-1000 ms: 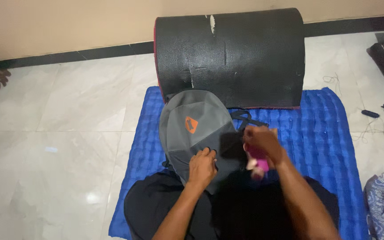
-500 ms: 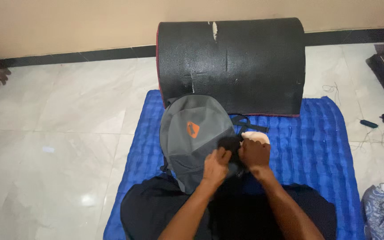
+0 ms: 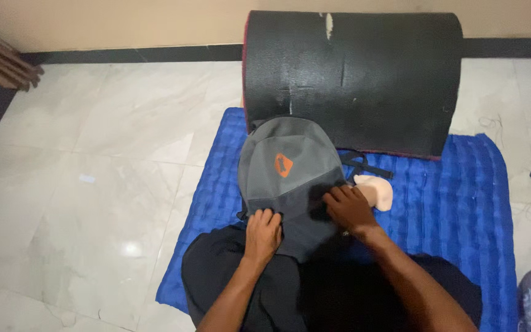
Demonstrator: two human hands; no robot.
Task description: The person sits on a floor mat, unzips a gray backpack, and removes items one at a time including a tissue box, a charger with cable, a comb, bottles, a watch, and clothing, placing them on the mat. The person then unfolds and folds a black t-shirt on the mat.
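1. Backpack (image 3: 287,178), grey with an orange patch on its upper panel, lies flat on a blue quilted mat (image 3: 456,190) directly in front of us, its top toward the wall and its lower end against our lap.
2. Left hand (image 3: 263,235): we see the forearm coming up from the lower edge, wrist straight, back of the hand up. Fingers curl over the lower left edge of the backpack, pinched shut on the fabric there.
3. Right hand (image 3: 350,209): forearm crosses in from the lower right, wrist bent slightly inward. Fingers spread and press down on the dark lower panel of the backpack; fingertips point toward the bag's centre. Whether anything is gripped under the palm we cannot tell.
4. Hands sit apart, one on each side of the bag's lower section, left lower than right.
5. Pale, cream-coloured soft object (image 3: 376,190) lies on the mat just beside the right hand, at the bag's right edge; contact with the hand is not clear.
6. Black strap (image 3: 364,166) trails from the bag's right side onto the mat.
7. Black foam roll (image 3: 351,80) stands behind the backpack, against the wall, on the mat's far end.
8. Pale tiled floor (image 3: 93,172) surrounds the mat.
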